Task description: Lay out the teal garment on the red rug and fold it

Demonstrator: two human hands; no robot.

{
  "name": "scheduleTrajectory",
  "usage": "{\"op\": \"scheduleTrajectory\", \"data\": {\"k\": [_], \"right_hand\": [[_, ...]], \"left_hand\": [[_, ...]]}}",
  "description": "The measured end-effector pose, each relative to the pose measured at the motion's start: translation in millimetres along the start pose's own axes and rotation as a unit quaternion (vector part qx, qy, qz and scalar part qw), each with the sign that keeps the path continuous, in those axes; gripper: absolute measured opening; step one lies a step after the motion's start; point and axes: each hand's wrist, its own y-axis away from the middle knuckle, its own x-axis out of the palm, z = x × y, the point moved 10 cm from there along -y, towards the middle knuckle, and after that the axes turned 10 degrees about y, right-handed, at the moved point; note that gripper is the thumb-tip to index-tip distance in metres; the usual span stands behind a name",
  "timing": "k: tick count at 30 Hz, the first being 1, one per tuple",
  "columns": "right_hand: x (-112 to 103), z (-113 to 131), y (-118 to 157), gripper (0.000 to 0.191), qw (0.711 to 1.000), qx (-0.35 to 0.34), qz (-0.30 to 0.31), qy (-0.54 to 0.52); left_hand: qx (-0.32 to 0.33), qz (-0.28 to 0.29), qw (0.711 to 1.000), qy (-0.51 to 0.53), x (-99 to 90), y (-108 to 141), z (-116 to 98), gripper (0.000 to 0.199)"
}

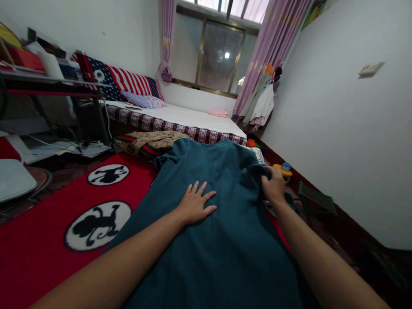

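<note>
My two bare forearms fill the bottom of the view, running in from about seven and five o'clock over a teal shirt that lies spread flat on a red blanket. My left hand rests palm-down near the middle of the shirt, fingers spread wide and pressed flat on the cloth. At three o'clock from it, my right hand is closed around a bunch of the shirt's fabric at its right edge, where the sleeve seems to be; the fingertips are buried in the fold, so I can't tell just how they pinch.

Over at nine o'clock the blanket shows two white ovals with black monkey shapes. Beyond the shirt's collar, around eleven o'clock, a tan patterned garment with red and green bands lies crumpled, touching the shirt's top edge. Behind it stands a bed with a white sheet, a stars-and-stripes cushion propped at its head. At twelve o'clock is a window with pink curtains. Around one o'clock clothes hang against the wall, and a small yellow toy sits just beyond my right hand.
</note>
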Motion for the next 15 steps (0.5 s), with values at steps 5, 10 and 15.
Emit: {"op": "scheduleTrajectory", "data": {"k": [5, 10, 15], "right_hand": [[20.1, 29.4, 43.7, 0.052, 0.978, -0.069, 0.126, 0.153], [19.6, 45.2, 94.7, 0.046, 0.940, -0.092, 0.195, 0.264], [14.9, 17.9, 109.6, 0.056, 0.934, -0.036, 0.187, 0.302]], "left_hand": [[0.000, -0.001, 1.000, 0.008, 1.5, -0.4, 1.2, 0.067], [0.001, -0.009, 1.000, 0.018, 0.0, -0.8, 2.6, 0.068], [0.002, 0.001, 1.000, 0.022, -0.2, 0.0, 1.4, 0.067]]}}
